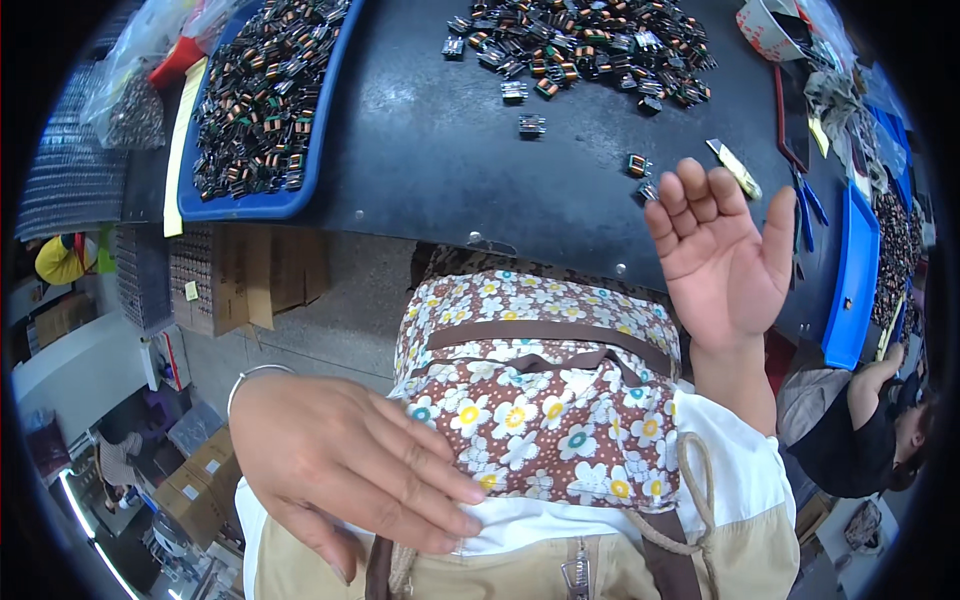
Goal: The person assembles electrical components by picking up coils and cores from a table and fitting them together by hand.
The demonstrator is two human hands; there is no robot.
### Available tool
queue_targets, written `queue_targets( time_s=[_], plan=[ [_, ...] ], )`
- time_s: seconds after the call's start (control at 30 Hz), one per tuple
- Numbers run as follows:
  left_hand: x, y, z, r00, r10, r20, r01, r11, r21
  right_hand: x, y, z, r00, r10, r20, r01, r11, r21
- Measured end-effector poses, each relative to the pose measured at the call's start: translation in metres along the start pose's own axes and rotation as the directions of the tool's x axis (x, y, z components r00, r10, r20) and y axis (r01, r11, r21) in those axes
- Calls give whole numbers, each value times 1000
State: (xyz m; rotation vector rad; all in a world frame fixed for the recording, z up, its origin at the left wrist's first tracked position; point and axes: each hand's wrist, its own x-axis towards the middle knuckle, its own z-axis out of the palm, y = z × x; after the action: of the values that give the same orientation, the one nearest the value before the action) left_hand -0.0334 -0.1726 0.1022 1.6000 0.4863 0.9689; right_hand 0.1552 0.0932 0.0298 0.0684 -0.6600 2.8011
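floral apron [540,400] under flat, empty left hand [350,460], fingers pointing right; right hand [720,250] raised, open, fingers upward

The person wears a floral apron [540,400], brown with white, yellow and teal flowers, crossed by plain brown bands. Under it shows a white top [735,465] with short sleeves, and beige trousers [500,575] with a metal zip pull. A thick beige cord [697,490] loops at the waist. A thin silver bangle [255,375] circles the left wrist. Both forearms are bare.
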Motion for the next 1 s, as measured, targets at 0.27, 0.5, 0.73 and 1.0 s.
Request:
queue_targets(
  time_s=[0.27, 0.5, 0.73, 1.0],
  plan=[
    [-13, 13, -3, 996, 25, -87, -21, 999, 48, -1, 2, -1, 997, -7, -71, 6, 1000, -13],
    [-15, 14, -7, 994, 14, -106, -5, 997, 77, -5, 0, 5, 968, -48, -248, 9, 988, -156],
    [-26, 1, -21, 933, 127, -335, -156, 986, -59, -9, -14, -1, 965, -121, -231, 6, 895, -447],
    [0, -34, -21, 941, -293, -170, 302, 953, 29, -13, -29, -12, 888, -352, -295, -151, 382, -912]
  ],
)
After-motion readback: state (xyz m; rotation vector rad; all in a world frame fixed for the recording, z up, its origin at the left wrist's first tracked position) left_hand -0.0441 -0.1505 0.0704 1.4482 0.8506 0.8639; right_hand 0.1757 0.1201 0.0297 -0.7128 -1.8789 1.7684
